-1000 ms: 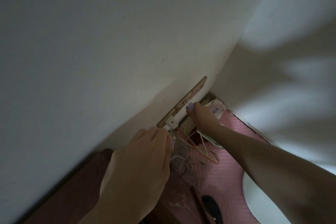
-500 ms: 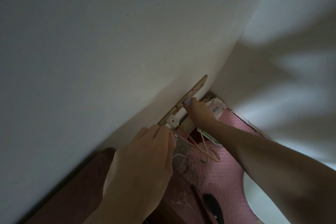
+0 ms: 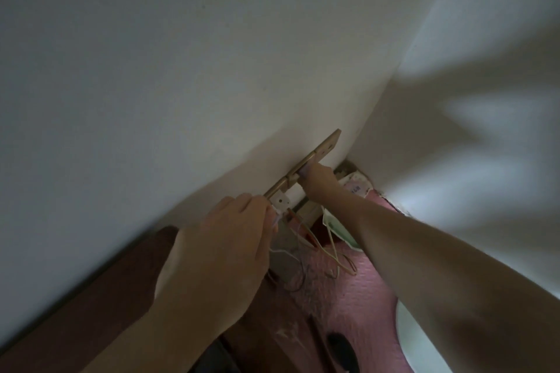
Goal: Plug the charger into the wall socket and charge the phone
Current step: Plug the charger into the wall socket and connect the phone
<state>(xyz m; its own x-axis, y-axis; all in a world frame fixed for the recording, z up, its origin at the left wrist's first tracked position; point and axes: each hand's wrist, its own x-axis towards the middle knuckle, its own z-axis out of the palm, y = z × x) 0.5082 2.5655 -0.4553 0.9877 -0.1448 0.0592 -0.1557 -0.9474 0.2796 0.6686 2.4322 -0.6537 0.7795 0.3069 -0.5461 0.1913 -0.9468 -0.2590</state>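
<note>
**Brass-toned socket plate pressed and a white plug held low in a dim corner**

Brass-coloured metal, flat and oblong, formed the wall socket plate [image 3: 315, 157], which was seen edge-on against the smooth, matt white wall [image 3: 181, 85]. The right hand [image 3: 316, 182] was pressed against the middle of the plate, its fingertip laid on something small and pale lilac; whether that was a switch, or whether anything was pinched there, could not be told. Just below and left of that contact, a small white square charger plug [image 3: 281, 200] with two dark holes was seated at the lower end of the plate. The left hand [image 3: 221, 248] was curled beside the plug, fingers bent inward and closed around a thin white cable [image 3: 283, 251]; the fingertips were touching or nearly touching the plug body.

Beneath both grips, thin looped wires [image 3: 333, 257] in yellow, orange and white were draped over a pink quilted fabric [image 3: 357, 306] with a fine stitched texture. A dark reddish-brown wooden surface [image 3: 100, 297] was seen under the left wrist. A crumpled white packet [image 3: 356, 188] with faint printing was lodged in the corner past the right hand. No phone could be made out with certainty.
</note>
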